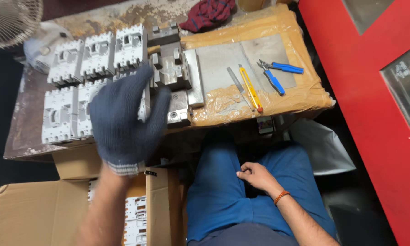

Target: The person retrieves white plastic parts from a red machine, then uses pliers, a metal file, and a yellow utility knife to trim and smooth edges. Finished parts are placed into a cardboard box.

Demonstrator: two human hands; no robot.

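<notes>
Six white breaker housings (97, 57) lie on the table (27, 132) in two rows of three, beside the grey metal jig (170, 75). The gloved left hand (123, 120) hovers over the near row, fingers spread wide, blurred and hiding one housing. The bare right hand (255, 175) rests loosely curled on a thigh, holding nothing.

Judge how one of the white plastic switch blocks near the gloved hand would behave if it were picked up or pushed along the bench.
The white switch block looks boxy and rigid, so it would probably keep its shape. It sits flat and low, so a push would likely slide it rather than tip or roll it. The knitted glove on the left hand should help grip its ribbed plastic.
</notes>
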